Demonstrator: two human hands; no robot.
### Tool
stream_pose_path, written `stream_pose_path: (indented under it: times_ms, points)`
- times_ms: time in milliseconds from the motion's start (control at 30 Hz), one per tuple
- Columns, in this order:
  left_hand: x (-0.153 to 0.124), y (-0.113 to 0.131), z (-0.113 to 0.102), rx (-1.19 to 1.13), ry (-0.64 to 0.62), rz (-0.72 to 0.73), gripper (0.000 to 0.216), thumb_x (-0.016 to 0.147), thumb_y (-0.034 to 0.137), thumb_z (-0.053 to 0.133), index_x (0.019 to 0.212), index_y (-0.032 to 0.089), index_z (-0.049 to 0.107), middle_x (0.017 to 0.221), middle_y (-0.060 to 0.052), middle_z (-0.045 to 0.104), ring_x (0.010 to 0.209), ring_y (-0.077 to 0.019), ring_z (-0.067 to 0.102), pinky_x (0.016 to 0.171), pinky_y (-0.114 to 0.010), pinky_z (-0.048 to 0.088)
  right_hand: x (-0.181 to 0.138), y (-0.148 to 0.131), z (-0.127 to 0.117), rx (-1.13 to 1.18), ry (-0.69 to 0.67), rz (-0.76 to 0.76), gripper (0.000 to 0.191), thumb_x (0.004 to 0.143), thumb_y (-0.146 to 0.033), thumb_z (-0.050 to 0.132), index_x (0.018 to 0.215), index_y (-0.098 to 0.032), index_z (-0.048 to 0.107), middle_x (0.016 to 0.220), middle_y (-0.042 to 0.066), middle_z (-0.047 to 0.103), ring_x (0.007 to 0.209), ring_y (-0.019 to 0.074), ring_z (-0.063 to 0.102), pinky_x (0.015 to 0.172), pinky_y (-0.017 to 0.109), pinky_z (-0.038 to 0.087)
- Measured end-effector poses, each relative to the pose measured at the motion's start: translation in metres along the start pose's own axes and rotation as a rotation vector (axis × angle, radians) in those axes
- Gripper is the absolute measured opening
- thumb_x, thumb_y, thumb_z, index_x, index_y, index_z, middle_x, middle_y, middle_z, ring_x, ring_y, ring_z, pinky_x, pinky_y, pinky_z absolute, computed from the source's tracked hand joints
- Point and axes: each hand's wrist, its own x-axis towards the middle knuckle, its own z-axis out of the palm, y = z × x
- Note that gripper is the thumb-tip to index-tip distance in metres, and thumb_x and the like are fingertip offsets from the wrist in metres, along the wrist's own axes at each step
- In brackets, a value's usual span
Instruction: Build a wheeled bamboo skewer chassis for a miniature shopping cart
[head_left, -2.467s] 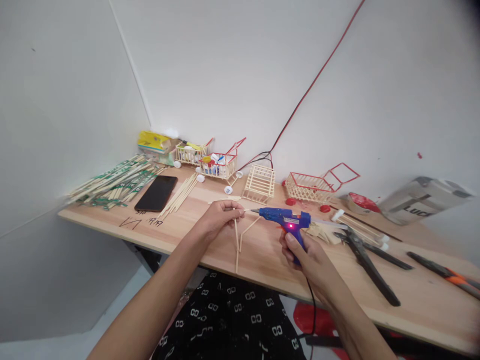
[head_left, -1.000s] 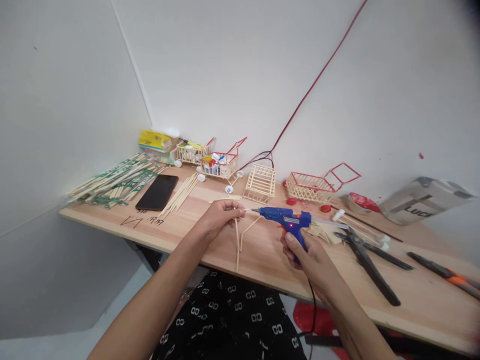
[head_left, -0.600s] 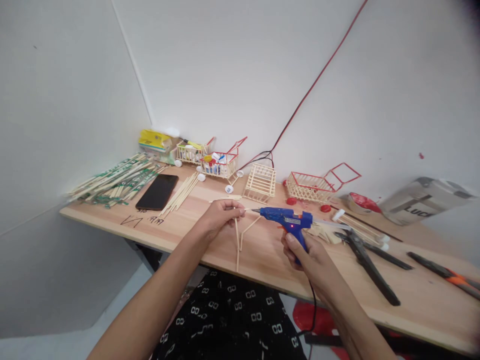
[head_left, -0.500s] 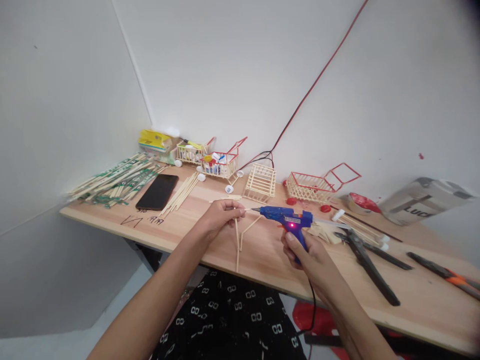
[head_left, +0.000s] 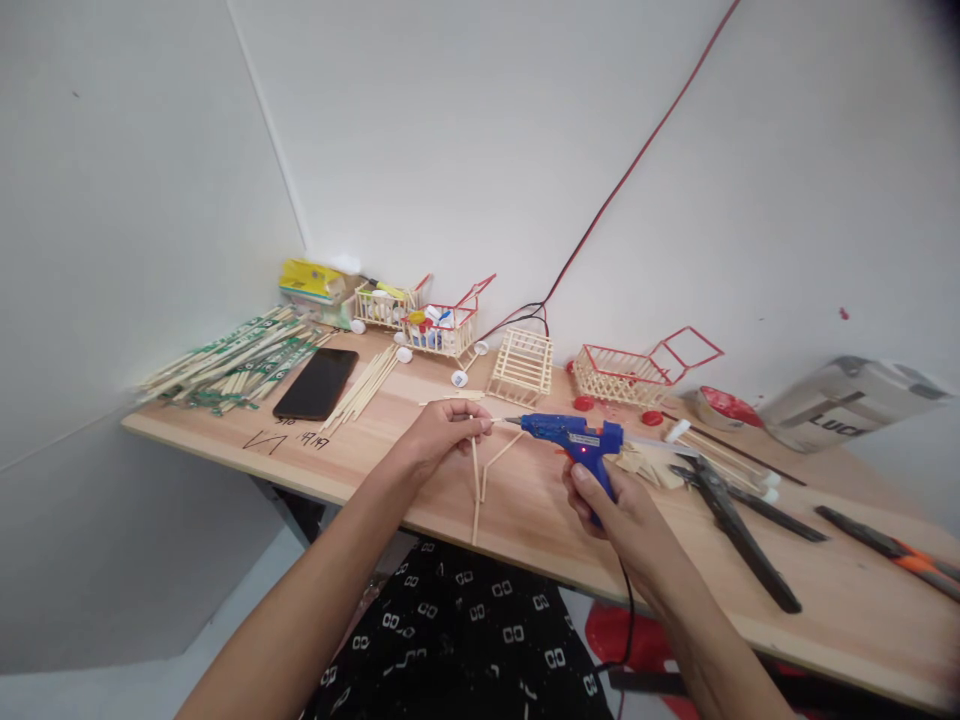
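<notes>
My left hand (head_left: 448,428) is closed in a pinch on a thin wooden stick (head_left: 497,419), whose end pokes out past the fingertips. My right hand (head_left: 609,502) wraps around the handle of a blue glue gun (head_left: 561,430), thumb along its back. The gun points left, and its nozzle is at the stick's end; whether they touch is hard to tell. Below my left hand, a long pale stick (head_left: 476,490) reaches the table's front edge. A bent piece of joined sticks (head_left: 501,454) lies just right of it.
Small stick-built carts (head_left: 442,335) line the wall, with a slatted basket (head_left: 523,362) and a red-trimmed cart (head_left: 622,370). Left are a phone (head_left: 316,384), loose sticks (head_left: 364,388) and wrapped chopsticks (head_left: 232,360). Pliers-like black tools (head_left: 739,535) lie right, before a tin (head_left: 847,402).
Both hands and the glue gun hold almost the same position. The red light on the gun looks dimmer, and the view has shifted very slightly.
</notes>
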Motion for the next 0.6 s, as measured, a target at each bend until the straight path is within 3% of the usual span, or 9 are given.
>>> stream_pose_path:
  times_ms: [600]
  points:
    - [0.0002,-0.0008,0.0002,0.020,0.025,-0.007,0.023,0.062,0.028,0.076,0.075,0.012,0.065,0.063,0.001,0.058,0.052,-0.0059,0.047,0.051,-0.019,0.035,0.0000,-0.0073,-0.0009,0.027,0.007,-0.023,0.039,0.083,-0.058,0.055,0.085,-0.019,0.049,0.070,-0.001,0.044,0.053,0.0086,0.038,0.044,0.020,0.029]
